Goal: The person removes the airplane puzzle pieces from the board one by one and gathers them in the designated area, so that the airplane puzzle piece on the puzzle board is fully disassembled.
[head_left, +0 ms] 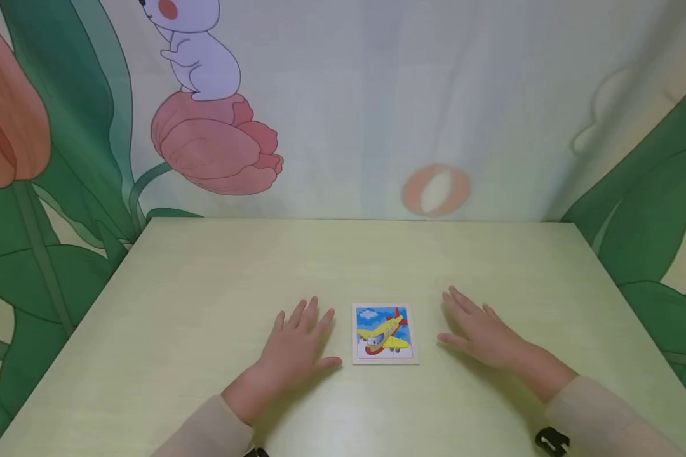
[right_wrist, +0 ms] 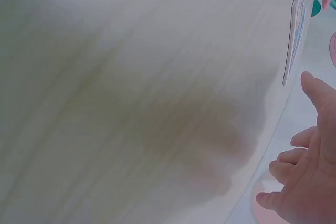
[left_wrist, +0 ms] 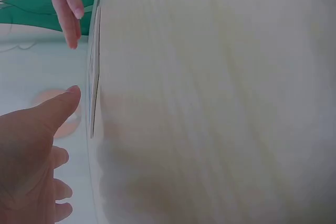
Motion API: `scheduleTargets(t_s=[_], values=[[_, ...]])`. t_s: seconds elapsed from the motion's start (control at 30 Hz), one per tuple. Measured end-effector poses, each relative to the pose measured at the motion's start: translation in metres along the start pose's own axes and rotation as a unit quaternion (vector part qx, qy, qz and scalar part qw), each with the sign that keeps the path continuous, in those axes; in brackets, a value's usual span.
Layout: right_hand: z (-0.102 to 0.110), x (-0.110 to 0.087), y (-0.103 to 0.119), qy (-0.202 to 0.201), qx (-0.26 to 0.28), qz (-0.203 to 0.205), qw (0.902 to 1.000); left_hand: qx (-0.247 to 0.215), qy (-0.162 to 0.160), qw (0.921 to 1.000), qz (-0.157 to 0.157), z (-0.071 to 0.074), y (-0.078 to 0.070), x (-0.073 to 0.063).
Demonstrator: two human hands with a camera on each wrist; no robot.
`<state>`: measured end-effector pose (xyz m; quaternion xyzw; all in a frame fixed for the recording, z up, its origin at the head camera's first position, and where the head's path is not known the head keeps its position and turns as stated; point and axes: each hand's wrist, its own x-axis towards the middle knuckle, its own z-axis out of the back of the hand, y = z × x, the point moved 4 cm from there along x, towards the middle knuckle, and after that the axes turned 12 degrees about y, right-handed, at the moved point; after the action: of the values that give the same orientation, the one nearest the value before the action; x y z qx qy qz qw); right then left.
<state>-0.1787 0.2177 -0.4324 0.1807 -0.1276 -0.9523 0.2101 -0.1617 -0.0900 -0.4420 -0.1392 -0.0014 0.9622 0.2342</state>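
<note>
So both arms reach in from the near side, left wrist [head_left: 253,388] and right wrist [head_left: 540,371] angled inward, with the hands well apart and backs facing up in the head view. The left hand [head_left: 294,349] is pretty relaxed, fingers fanned out and pointing mostly forward, thumb sticking out sideways toward the other hand. The right hand [head_left: 483,333] looks loose too, fingers aimed forward and left, thumb held away from them and pointing left.

Beige sleeves [head_left: 603,414], black wrist fittings [head_left: 552,441] (partly hidden)
</note>
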Motion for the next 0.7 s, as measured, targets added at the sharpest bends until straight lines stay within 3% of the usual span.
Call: scheduleTargets(t_s=[0.2,0.37,0.53,0.7], values=[[0.000,0.006,0.004,0.017,0.037,0.005,0.9992,0.003,0.004,1.0000,-0.008,0.006,-0.007,0.001],[0.000,0.015,0.010,0.011,0.074,0.017,0.9971,0.006,0.009,0.9993,-0.035,0.007,-0.018,0.006],[-0.002,0.026,0.018,-0.009,0.099,0.034,0.9945,0.012,0.041,0.9969,-0.066,0.003,-0.036,0.013],[-0.008,0.034,0.024,-0.001,0.120,0.038,0.9920,0.045,0.063,0.9919,-0.101,0.001,-0.059,0.022]])
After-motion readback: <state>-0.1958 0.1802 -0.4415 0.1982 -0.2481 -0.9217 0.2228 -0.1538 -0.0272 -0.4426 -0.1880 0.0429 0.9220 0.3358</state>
